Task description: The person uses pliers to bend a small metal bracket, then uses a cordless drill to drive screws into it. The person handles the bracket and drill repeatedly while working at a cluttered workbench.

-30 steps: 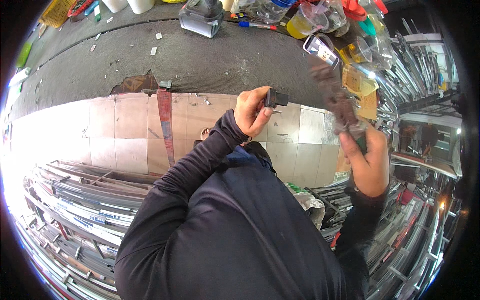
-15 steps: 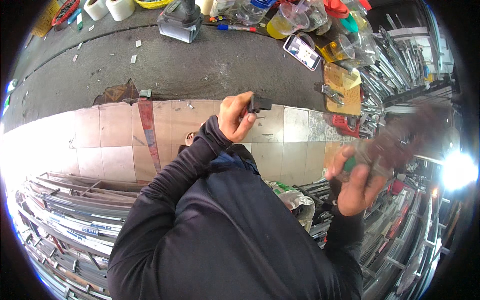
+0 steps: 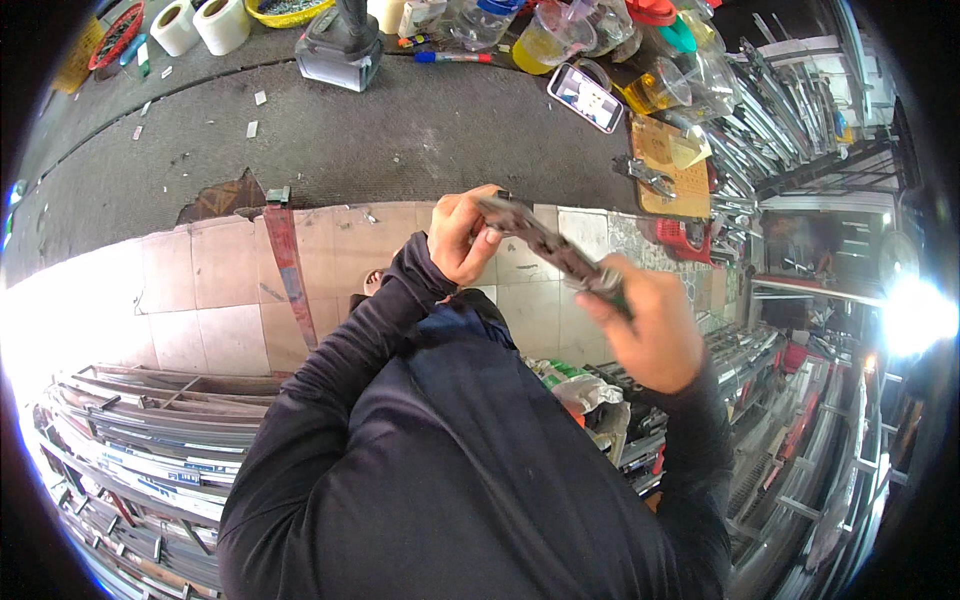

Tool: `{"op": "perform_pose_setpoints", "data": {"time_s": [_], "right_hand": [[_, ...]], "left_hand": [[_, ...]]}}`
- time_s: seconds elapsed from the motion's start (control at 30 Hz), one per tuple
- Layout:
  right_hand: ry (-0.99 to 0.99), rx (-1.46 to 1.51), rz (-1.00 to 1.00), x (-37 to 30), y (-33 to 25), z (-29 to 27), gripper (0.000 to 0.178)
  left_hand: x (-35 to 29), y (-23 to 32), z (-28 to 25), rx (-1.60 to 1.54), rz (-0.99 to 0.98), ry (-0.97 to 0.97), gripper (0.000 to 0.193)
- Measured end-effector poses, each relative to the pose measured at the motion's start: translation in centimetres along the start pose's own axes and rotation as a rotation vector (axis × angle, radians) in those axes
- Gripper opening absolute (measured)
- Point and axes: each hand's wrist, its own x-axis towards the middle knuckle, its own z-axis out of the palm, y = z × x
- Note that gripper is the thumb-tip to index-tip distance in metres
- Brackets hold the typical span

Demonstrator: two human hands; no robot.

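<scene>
My left hand, just past the near edge of the dark bench, has its fingers closed round a small black block. The tool's end now mostly hides that block. In my right hand is a long, dark grey and brown hand tool, gripped at its lower right end. Its far end reaches up-left to the fingers of my left hand and overlaps the block. Motion blurs the tool, so its exact kind and whether it touches the block do not show.
On the dark bench mat stand a grey power tool, a phone, a marker, plastic cups and pliers on a tan board. Metal profiles lie at left; a red strap-like bar slants below the bench edge.
My right hand has swung the tool inward from the far right, bringing its end to my left hand. The left hand keeps its hold. The view has shifted slightly.
</scene>
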Motion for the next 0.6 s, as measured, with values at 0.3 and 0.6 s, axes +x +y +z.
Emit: {"op": "perform_pose_setpoints", "data": {"time_s": [0.3, 0.6], "right_hand": [[0.045, -0.063, -0.056, -0.3, 1.3, 0.9, 0.022], [-0.005, 0.028, 0.063, -2.7, 2.2, 1.2, 0.031]], "left_hand": [[0.4, 0.2, 0.2, 0.023, 0.109, -0.002, 0.039], [0.4, -0.6, 1.0, -0.061, 0.064, 0.054, 0.042]]}}
